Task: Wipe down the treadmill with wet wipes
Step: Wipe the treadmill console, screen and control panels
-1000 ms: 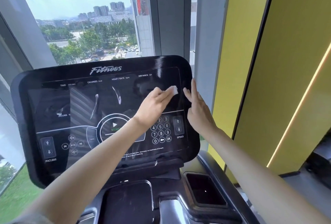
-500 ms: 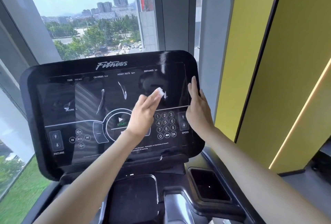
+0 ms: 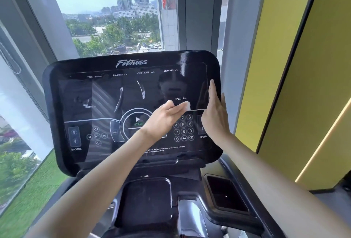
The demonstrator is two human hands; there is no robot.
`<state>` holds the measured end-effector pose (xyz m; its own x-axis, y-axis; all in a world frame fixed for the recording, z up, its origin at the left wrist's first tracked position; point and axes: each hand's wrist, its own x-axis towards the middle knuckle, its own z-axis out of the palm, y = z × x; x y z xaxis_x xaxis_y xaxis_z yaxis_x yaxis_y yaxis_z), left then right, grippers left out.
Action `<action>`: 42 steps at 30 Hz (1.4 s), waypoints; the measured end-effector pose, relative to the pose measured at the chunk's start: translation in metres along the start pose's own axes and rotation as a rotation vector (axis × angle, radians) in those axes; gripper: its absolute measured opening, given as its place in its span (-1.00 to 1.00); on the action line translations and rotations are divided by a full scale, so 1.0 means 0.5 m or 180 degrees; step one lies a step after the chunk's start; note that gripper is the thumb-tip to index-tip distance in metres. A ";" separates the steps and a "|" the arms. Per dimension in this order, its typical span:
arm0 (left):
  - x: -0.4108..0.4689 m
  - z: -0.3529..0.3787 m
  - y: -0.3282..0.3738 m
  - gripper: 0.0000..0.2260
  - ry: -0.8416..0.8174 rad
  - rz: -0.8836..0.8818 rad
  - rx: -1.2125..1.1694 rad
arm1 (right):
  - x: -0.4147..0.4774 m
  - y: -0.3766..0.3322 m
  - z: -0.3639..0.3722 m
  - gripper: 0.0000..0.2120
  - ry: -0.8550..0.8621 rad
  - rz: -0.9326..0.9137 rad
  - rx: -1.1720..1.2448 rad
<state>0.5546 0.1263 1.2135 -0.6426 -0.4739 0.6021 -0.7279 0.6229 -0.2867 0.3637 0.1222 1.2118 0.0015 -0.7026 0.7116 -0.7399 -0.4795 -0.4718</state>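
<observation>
Our left grip (image 3: 163,118), fingers nearly straight, is pressing a small white wet wipe (image 3: 187,105) onto the glossy black treadmill console screen (image 3: 85,89), just above the number keypad (image 3: 183,128). Our right grip (image 3: 215,116), fingers straight, is resting flat along its right edge.
</observation>
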 end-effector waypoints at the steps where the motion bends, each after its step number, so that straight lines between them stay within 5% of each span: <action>1: 0.004 0.001 0.001 -0.41 -0.0042 0.0059 0.0010 | -0.001 -0.002 -0.002 -0.18 0.0001 0.0024 0.0011; 6: -0.088 -0.063 -0.086 -0.29 -0.0205 -0.0028 0.0096 | -0.002 -0.005 0.004 -0.17 0.0159 -0.0131 -0.0118; 11: -0.090 -0.089 -0.106 -0.22 0.0170 -0.1004 -0.0027 | 0.002 -0.036 0.022 -0.32 0.0033 -0.0559 -0.0162; 15: -0.080 -0.058 -0.081 -0.43 -0.0349 0.0526 0.0442 | 0.008 -0.071 0.049 -0.38 -0.0312 -0.1024 -0.0173; 17: -0.073 -0.081 -0.128 -0.52 -0.0278 0.0810 0.0714 | 0.014 -0.081 0.057 -0.37 -0.0381 -0.1161 -0.0232; 22: -0.048 -0.108 -0.147 -0.29 0.0703 -0.1484 0.0449 | 0.018 -0.094 0.068 -0.32 -0.0298 -0.0985 -0.0276; 23: -0.039 -0.096 -0.123 -0.33 0.0642 -0.1440 0.0475 | 0.017 -0.096 0.072 -0.32 -0.0289 -0.0957 -0.0298; 27: -0.028 -0.076 -0.107 -0.53 0.0181 0.0148 0.0981 | 0.012 -0.106 0.080 -0.30 -0.0345 -0.0900 -0.0409; 33: -0.017 -0.080 -0.110 -0.41 0.0667 -0.1413 0.0690 | 0.013 -0.098 0.080 -0.30 -0.0375 -0.0838 -0.0450; 38: -0.026 -0.064 -0.094 -0.59 0.0185 0.0148 0.1060 | 0.013 -0.097 0.079 -0.32 -0.0411 -0.0803 -0.0389; 42: -0.030 -0.094 -0.147 -0.39 0.0676 -0.1355 0.0845 | 0.015 -0.093 0.076 -0.30 -0.0469 -0.0836 -0.0372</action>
<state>0.6287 0.1169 1.2606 -0.2353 -0.4966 0.8354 -0.9663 0.2117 -0.1464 0.4236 0.1192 1.2193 0.2937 -0.6355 0.7141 -0.7736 -0.5968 -0.2130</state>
